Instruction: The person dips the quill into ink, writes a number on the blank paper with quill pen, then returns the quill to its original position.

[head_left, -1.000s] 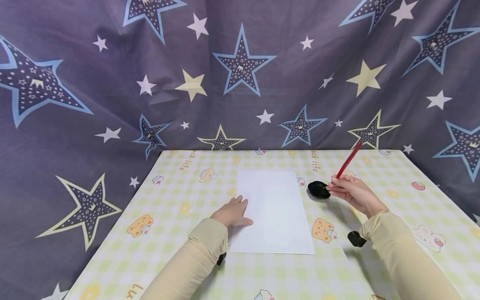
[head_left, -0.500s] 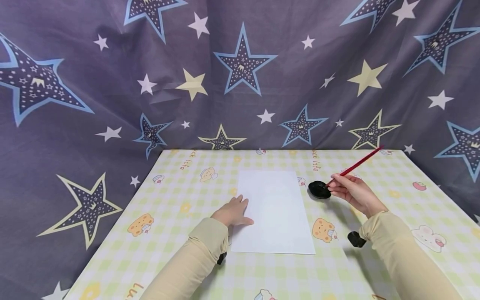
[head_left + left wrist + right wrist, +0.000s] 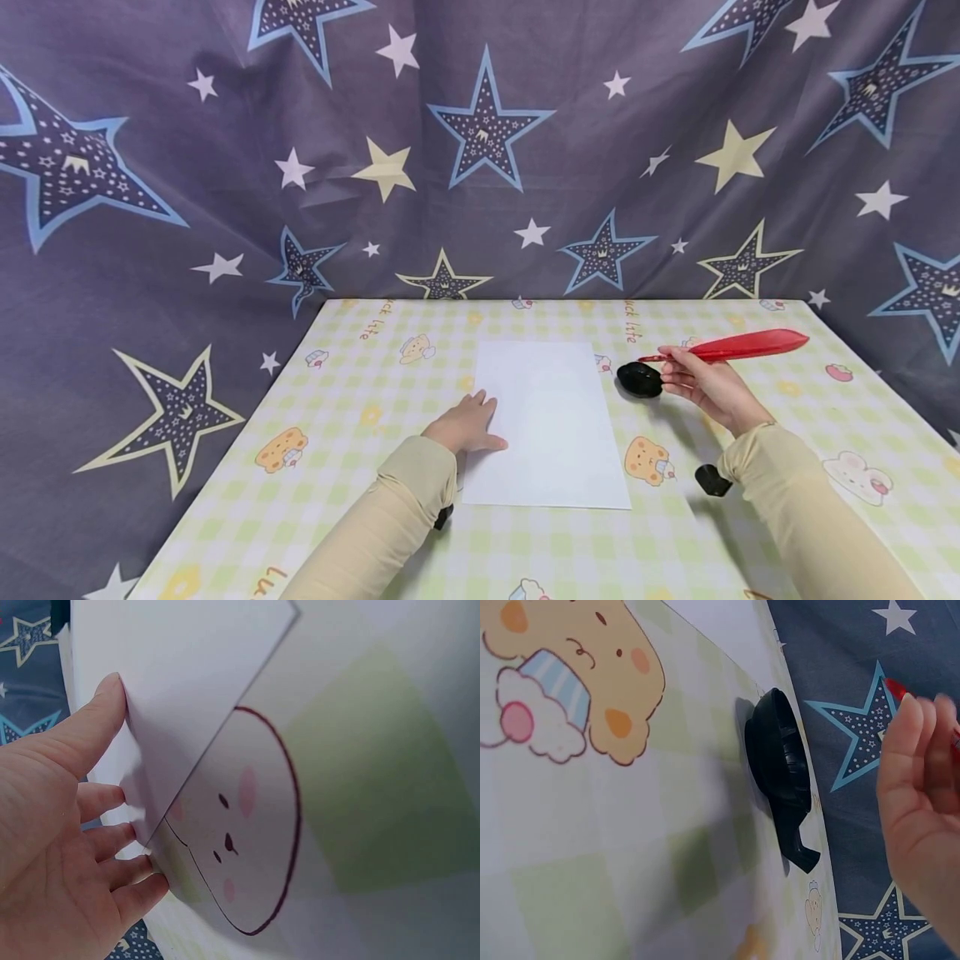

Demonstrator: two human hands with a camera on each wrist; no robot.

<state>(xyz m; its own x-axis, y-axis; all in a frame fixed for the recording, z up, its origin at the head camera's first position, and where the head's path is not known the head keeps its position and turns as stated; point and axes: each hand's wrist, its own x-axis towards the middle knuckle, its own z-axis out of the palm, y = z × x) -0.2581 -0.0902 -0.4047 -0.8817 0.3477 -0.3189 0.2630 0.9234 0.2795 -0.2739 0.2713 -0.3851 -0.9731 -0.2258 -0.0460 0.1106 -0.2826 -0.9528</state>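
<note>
A blank white sheet of paper [image 3: 551,425] lies on the table, and my left hand [image 3: 465,423] rests on its left edge with fingers spread. The left wrist view has that hand [image 3: 75,817] at the paper's edge, its thumb lying on the sheet. To the right, my right hand [image 3: 711,388] pinches a red feather quill [image 3: 757,344] near its thin end. The quill lies nearly level, its vane pointing right and its tip over the rim of a small black dish [image 3: 637,381]. In the right wrist view this dish [image 3: 776,754] shows a short bent handle.
A checked tablecloth [image 3: 360,500] with cartoon prints covers the table. Behind its far edge hangs a dark curtain [image 3: 480,225] with stars. A black wrist camera [image 3: 712,479] sits under the right sleeve, another [image 3: 443,517] under the left.
The quill has swung from steeply upright down to the right until nearly level, and its broad red face now shows. The left hand, paper and dish have stayed put.
</note>
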